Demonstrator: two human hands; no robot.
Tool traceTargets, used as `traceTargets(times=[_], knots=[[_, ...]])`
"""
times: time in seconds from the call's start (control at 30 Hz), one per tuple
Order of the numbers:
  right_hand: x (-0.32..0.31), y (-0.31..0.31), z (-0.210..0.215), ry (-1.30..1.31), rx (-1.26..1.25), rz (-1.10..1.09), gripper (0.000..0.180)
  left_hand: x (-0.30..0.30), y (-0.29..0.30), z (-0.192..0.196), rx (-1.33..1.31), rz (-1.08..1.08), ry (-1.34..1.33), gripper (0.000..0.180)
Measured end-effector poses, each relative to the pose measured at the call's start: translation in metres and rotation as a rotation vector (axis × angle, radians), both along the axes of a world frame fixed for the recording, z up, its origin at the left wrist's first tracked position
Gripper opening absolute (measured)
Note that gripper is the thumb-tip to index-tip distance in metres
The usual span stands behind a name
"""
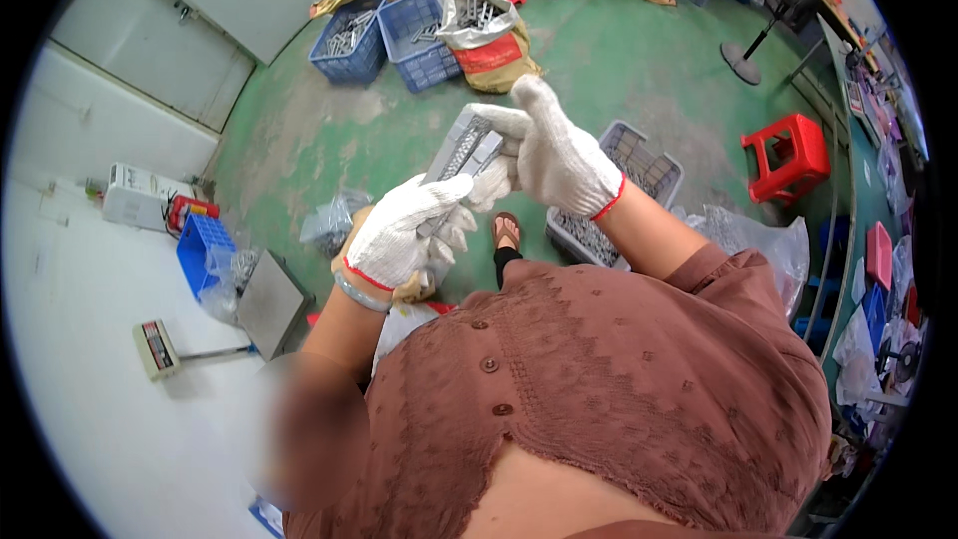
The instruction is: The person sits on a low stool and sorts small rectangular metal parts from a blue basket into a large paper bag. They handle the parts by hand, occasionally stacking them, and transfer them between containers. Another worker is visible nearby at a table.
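Both my hands wear white knit gloves with red cuffs and are raised in front of my body. Between them is a long grey bar-like part [461, 147] with a patterned strip along it, held at a tilt. My left hand [399, 232] closes on its lower end. My right hand [559, 155] grips its upper side with curled fingers, the thumb sticking up. A smaller light-grey block [486, 152] lies against the bar by my right fingers. Whether the two are joined, I cannot tell.
Below my right forearm stands a grey crate [661, 168] of small metal parts. Farther off are blue crates [349, 58] and a sack [499, 58] of metal pieces. A red stool [788, 158] and workbench [878, 190] are right; a platform scale [271, 304] is left.
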State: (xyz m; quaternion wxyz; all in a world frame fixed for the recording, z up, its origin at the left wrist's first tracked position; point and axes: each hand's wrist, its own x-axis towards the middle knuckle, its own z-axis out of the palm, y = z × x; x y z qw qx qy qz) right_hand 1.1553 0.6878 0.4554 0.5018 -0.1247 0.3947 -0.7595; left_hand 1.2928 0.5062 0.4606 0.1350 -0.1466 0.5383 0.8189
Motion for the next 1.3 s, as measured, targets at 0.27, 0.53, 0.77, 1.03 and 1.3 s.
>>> traceTargets(times=[0.27, 0.53, 0.77, 1.03, 1.3], knots=[[-0.198, -0.097, -0.155, 0.819, 0.439, -0.002, 0.058, -0.158, -0.138, -0.062, 0.389, 0.358, -0.262, 0.024], [-0.352, -0.030, -0.225, -0.247, 0.778, -0.348, 0.038, -0.365, -0.244, -0.174, 0.326, 0.512, -0.313, 0.038], [-0.401, 0.005, -0.253, -0.379, 1.008, -0.698, 0.038, -0.594, -0.277, -0.261, -0.223, -0.028, -0.127, 0.063], [-0.460, 0.064, -0.296, 0.346, 1.382, -0.131, 0.043, -0.816, -0.321, -0.483, 0.508, 0.402, -0.420, 0.036], [-0.692, -0.130, -0.280, 0.742, 1.754, 0.468, 0.057, -0.849, -0.362, -0.529, -0.302, 0.065, -0.609, 0.089]])
